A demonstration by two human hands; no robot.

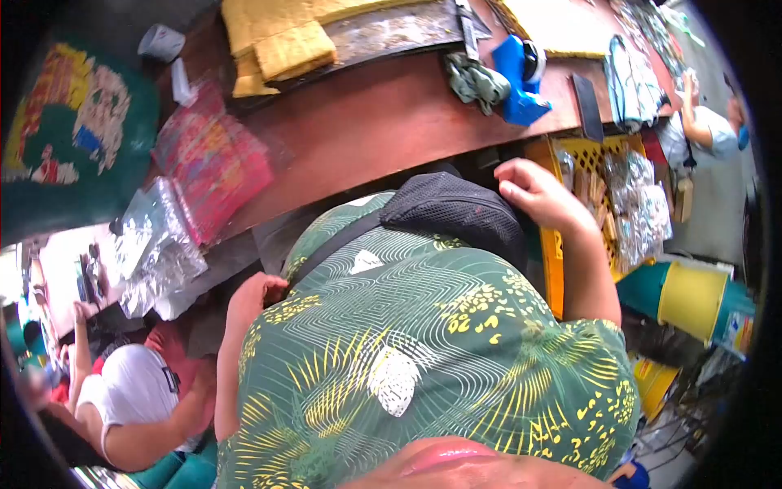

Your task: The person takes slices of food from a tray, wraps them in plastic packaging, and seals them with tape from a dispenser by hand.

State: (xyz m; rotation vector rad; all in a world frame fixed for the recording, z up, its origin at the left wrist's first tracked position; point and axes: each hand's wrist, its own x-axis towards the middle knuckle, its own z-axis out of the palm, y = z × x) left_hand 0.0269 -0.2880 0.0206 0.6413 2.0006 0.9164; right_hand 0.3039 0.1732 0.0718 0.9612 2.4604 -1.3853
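My left hand (262,289) is at my side, against the edge of my green patterned shirt (342,326). Its fingertips are partly hidden there, so I cannot tell whether they are closed. My right hand (539,191) is raised beside the black mesh waist bag (456,208), close to the table's front edge. Its fingers are loosely bent, apart from the thumb, with nothing between them. Just beyond that hand stands a yellow crate (554,273) holding clear plastic packets (643,212) and wooden pieces.
On the reddish table (342,134) lie yellow cloth (297,53), a blue tape dispenser (513,81), a dark flat bar (586,106) and a pinkish plastic bag (216,159). Clear plastic (159,244) hangs at its left end. Co-workers sit at left (142,391) and far right (713,130).
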